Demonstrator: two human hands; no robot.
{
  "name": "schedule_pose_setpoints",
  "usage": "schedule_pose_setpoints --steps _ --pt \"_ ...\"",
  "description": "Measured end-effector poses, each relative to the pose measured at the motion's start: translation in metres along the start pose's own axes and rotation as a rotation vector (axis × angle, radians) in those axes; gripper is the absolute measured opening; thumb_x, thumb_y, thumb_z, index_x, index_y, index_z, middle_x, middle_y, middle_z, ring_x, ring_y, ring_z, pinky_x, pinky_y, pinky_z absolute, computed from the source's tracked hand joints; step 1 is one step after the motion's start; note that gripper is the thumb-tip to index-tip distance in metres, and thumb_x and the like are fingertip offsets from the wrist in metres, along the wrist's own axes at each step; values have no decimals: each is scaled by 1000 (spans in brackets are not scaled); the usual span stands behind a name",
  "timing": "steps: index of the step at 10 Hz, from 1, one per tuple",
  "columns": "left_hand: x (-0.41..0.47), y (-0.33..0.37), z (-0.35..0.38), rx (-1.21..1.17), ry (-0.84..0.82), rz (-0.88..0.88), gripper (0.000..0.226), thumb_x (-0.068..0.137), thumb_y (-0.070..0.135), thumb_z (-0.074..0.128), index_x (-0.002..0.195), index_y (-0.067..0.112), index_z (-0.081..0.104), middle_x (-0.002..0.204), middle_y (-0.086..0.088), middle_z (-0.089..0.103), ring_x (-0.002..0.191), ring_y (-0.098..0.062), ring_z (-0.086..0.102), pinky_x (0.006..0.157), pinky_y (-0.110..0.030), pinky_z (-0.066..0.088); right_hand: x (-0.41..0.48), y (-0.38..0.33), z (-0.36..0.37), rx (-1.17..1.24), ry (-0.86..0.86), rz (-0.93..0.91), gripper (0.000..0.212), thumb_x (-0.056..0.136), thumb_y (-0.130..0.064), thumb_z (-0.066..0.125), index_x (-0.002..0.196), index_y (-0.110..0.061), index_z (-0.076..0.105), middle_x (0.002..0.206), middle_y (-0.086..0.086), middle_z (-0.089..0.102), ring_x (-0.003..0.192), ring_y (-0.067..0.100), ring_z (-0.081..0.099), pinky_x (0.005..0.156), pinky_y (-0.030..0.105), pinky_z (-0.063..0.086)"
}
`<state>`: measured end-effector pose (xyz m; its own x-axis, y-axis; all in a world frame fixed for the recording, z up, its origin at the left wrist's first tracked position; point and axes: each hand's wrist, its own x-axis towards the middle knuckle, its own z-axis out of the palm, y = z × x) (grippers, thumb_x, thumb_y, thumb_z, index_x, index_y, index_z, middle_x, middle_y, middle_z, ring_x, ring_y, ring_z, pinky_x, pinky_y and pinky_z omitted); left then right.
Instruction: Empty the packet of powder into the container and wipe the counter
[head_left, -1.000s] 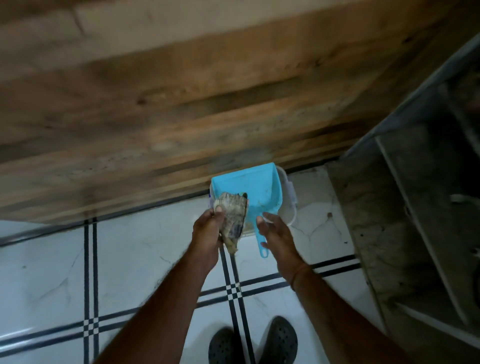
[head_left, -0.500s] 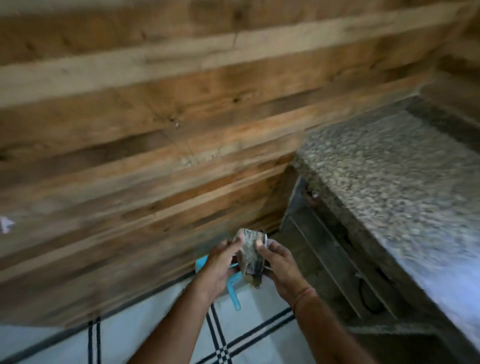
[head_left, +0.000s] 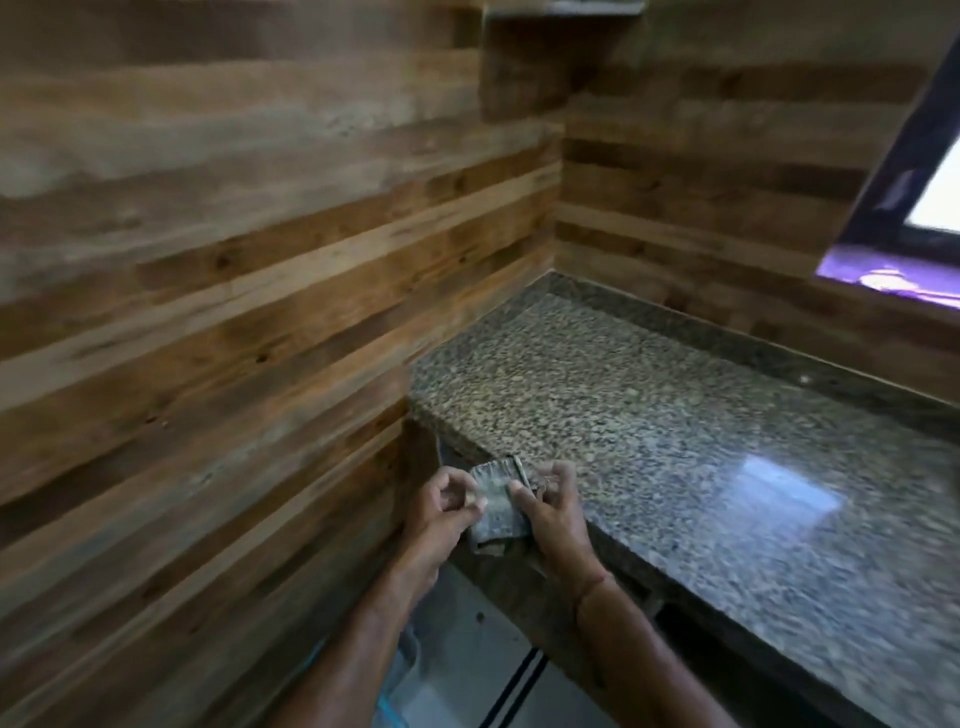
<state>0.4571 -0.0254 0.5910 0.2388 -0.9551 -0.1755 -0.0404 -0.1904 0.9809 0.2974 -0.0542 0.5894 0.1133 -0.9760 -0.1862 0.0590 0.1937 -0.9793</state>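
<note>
A folded, dirty grey cloth (head_left: 496, 506) is held between both hands just at the front left corner of the speckled granite counter (head_left: 649, 415). My left hand (head_left: 441, 514) pinches its left edge with thumb and curled fingers. My right hand (head_left: 553, 514) grips its right side, thumb on top. No powder packet or container is in view.
Wood-plank walls (head_left: 234, 312) close in on the left and behind the counter. A window (head_left: 930, 208) sits at the upper right. A sliver of the blue dustpan (head_left: 387, 709) shows on the tiled floor (head_left: 467, 660) under my left forearm.
My view has swung up from the floor and dustpan to the counter. Both hands have risen with the cloth, and my right hand now grips it too.
</note>
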Motion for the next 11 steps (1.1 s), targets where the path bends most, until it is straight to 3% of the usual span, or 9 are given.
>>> schedule_pose_setpoints --steps 1,2,4,5,6,7,8,9,11 --pt "29 7 50 -12 -131 -7 24 93 -6 66 101 14 75 100 -4 79 91 -13 73 77 -24 57 17 -5 -54 -150 17 -128 23 94 -14 66 110 -21 50 119 26 55 110 42 60 95 64 50" --pt "58 8 103 26 -265 -20 42 92 -14 62 124 14 70 118 -1 76 99 -8 73 78 -18 57 39 -1 -101 -255 55 -128 14 92 -13 67 103 -21 64 116 10 65 113 34 62 97 56 52" --pt "105 -20 184 375 -367 22 50 83 -16 70 126 9 66 127 -7 68 113 -25 68 87 -27 58 76 17 -168 -383 218 2 15 88 -13 74 98 -24 74 108 -4 66 100 19 67 91 46 58" --pt "121 -39 210 522 -325 23 47 81 -6 78 124 9 69 127 -6 69 116 -27 67 99 -41 56 89 35 -186 -516 236 34 26 89 -11 73 115 -10 72 123 5 58 106 21 63 91 30 58" --pt "134 -59 231 693 -347 88 60 83 3 80 137 23 65 132 -1 63 111 -19 64 91 -37 58 103 56 -202 -642 253 78 33 91 -4 69 123 -11 67 127 -1 47 104 5 51 81 -2 46" --pt "146 -80 245 821 -385 148 63 85 5 78 142 27 59 132 -2 62 106 -16 62 86 -34 58 112 73 -211 -858 281 78 15 96 -8 59 107 -17 64 123 3 53 91 7 60 74 17 54" --pt "152 -91 251 915 -354 170 55 88 2 73 137 24 63 135 -1 60 101 -16 63 75 -30 58 116 82 -211 -930 341 161 25 95 -18 59 120 -21 63 126 8 57 102 18 63 80 35 53" --pt "157 -99 254 925 -351 194 53 90 2 71 138 23 62 137 -1 57 95 -11 58 65 -21 51 114 87 -211 -1097 337 166 36 95 -29 64 131 -28 62 143 1 46 126 23 43 98 37 33" --pt "151 -81 240 946 -348 252 57 92 25 73 145 23 52 137 -9 56 110 -20 55 80 -33 53 85 69 -220 -917 466 199 55 96 -41 60 148 -35 45 153 2 37 140 22 36 116 50 31"
